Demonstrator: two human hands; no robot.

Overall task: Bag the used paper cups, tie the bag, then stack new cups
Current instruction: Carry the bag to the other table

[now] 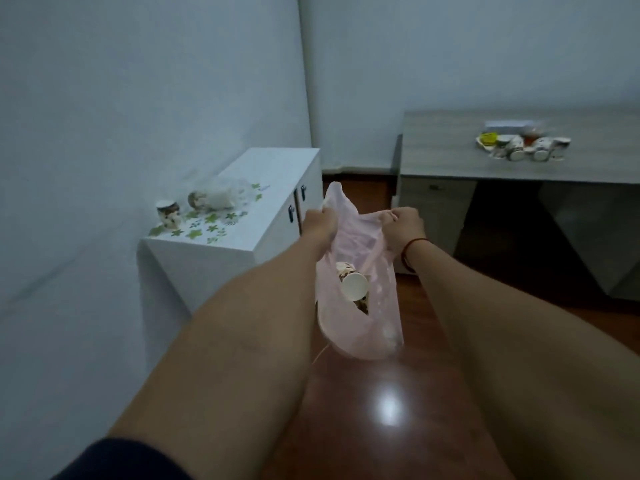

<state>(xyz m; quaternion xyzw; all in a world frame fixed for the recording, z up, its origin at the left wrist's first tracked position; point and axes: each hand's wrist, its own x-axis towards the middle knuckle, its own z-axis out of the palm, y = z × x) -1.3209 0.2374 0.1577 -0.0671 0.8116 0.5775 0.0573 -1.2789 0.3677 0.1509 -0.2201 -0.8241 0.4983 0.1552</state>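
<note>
**Bag held open, more cups waiting**

While both arms reach forward over the floor [388,420], the pink bag [360,317] hangs in the air between them, touching nothing beneath it. The left hand [320,221] is closed, pinching one side of the bag's mouth; the right hand [403,225], a red cord at its wrist, is closed the same way on the other side, so the opening is stretched between them. Inside, a patterned cup [351,284] lies tilted with its white base toward the camera, and others seem to sit below it, though the film blurs them.

The bag looks thin, soft and very light. It will likely sag and twist freely, and the film may slip, so the best hold is the gathered handles at the top, bunched firmly before knotting. The cups are light and crush easily; squeezing the bag's body would dent them.

Farther left, a white cabinet [277,233] stands against the wall. Near its back-left edge one cup [168,213] stands upright, and just beside it a clear sleeve [216,197] lies on its side, probably holding new cups. Farthest off, on the desk [450,157], a cluster of tipped cups [526,148] lies toward the back edge beside some yellow scrap. Bagging appears unfinished.
</note>
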